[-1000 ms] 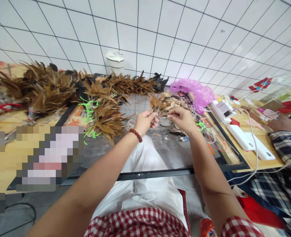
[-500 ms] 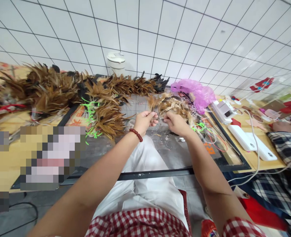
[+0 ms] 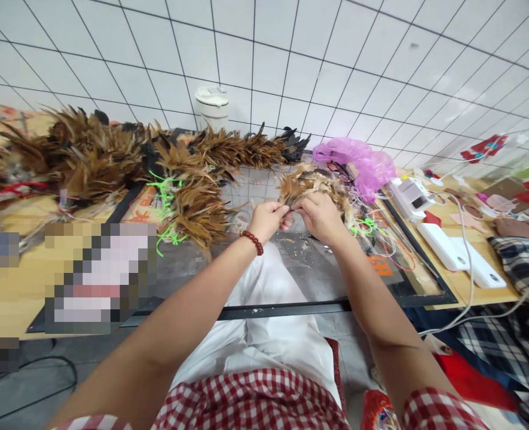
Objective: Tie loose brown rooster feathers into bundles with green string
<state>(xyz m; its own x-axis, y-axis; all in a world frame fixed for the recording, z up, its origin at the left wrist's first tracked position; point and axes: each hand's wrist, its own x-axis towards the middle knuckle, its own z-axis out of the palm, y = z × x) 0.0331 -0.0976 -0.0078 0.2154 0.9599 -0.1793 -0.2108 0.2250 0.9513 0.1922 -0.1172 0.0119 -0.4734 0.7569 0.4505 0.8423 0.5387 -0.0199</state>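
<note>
My left hand (image 3: 268, 220), with a red bead bracelet (image 3: 251, 242) at its wrist, is closed in a pinch. Its fingertips meet those of my right hand (image 3: 320, 216), which is pinched too. What lies between the fingers is too small to make out. Right behind them is a loose pile of brown and tan feathers (image 3: 302, 179), partly covered by my right hand. To the left lie bundles of brown feathers (image 3: 199, 212) with bright green ties (image 3: 168, 194). Small scraps are scattered on the dark clear-topped table (image 3: 309, 278) under my hands.
A long row of feathers (image 3: 241, 149) runs along the back near a white lidded cup (image 3: 211, 104). A pink plastic bag (image 3: 356, 164) lies back right. White power banks (image 3: 443, 246) and cables are at the right, beside a person in a plaid sleeve (image 3: 522, 257).
My right hand has moved in towards my left, so the fingertips now meet. My left hand has shifted slightly right. The view has tilted a little.
</note>
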